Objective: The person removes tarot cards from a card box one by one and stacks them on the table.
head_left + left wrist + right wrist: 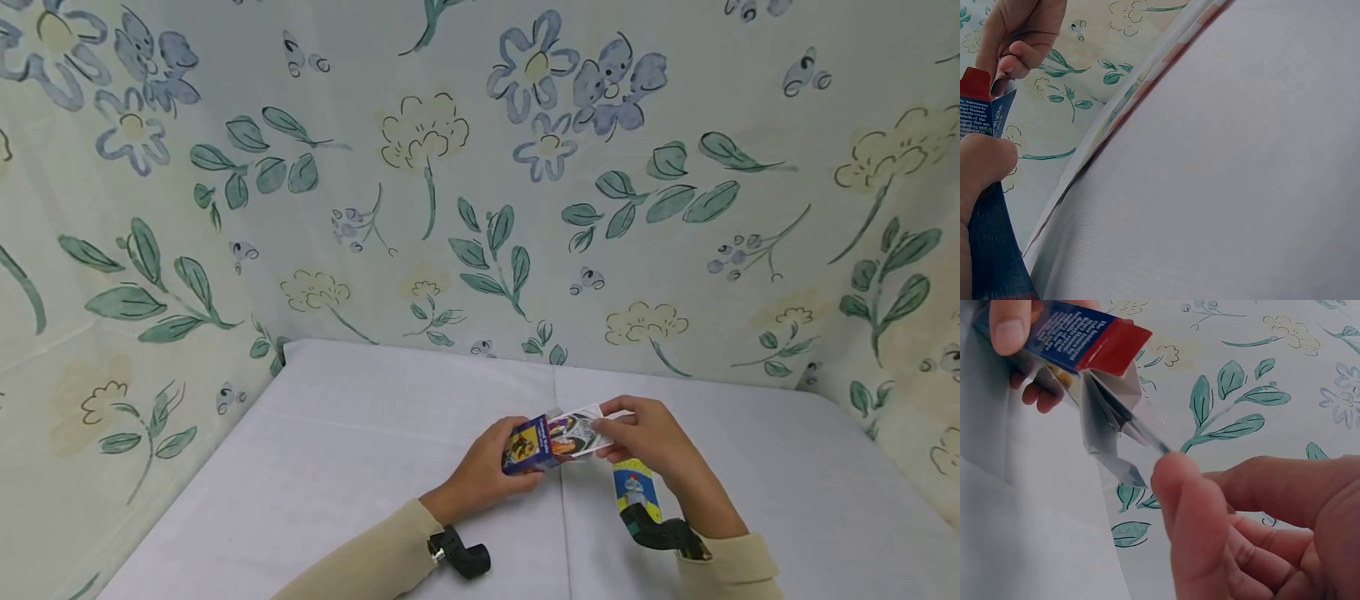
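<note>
My left hand point(487, 462) grips a small dark blue card box point(527, 446) with a yellow picture on its front, thumb on one side and fingers on the other. Out of the box's open end sticks an illustrated card point(573, 432) with a white border. My right hand point(648, 433) pinches its outer end between thumb and fingers. Seen from the right wrist, a red end flap point(1116, 347) stands lifted and the card looks thin and edge-on. Whether more cards are inside is hidden.
On the white-covered table point(420, 392), a yellow and blue picture card or box point(636, 486) lies under my right wrist, partly covered by the wrist camera point(652, 529). Floral cloth point(360, 208) hangs behind the table and at both sides.
</note>
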`<state>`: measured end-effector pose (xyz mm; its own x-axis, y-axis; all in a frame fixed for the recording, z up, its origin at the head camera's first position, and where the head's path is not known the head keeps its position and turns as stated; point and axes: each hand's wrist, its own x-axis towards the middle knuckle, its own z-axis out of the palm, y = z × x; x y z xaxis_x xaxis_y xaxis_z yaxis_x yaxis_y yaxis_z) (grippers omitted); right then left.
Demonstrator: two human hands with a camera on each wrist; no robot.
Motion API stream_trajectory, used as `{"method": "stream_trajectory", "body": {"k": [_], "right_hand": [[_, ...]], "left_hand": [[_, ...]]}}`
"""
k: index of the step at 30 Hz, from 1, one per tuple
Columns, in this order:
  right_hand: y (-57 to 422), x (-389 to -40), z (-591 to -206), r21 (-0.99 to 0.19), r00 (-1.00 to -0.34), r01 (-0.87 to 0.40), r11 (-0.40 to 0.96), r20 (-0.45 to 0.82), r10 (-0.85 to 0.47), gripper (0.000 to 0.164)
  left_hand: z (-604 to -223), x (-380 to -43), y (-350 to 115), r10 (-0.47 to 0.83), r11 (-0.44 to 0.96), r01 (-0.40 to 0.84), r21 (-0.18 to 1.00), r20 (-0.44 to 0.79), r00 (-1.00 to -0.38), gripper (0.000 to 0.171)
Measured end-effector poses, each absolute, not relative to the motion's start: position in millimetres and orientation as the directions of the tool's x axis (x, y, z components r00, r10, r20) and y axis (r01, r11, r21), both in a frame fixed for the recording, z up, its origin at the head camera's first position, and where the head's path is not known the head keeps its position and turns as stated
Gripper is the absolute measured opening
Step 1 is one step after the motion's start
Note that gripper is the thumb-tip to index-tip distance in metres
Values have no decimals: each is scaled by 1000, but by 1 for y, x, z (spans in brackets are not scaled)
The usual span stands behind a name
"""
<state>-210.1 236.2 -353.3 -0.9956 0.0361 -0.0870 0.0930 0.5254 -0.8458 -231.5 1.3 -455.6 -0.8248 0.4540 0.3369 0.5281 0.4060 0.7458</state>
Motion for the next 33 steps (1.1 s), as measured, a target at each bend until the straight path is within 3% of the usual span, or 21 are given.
{"method": "stream_trajectory", "body": {"k": [33], "right_hand": [[270,-206,-337,-858,-997,74,508,-57,47,42]], "left_hand": [[-461,-234,2,457,395,520,758,329,-826,71]]}}
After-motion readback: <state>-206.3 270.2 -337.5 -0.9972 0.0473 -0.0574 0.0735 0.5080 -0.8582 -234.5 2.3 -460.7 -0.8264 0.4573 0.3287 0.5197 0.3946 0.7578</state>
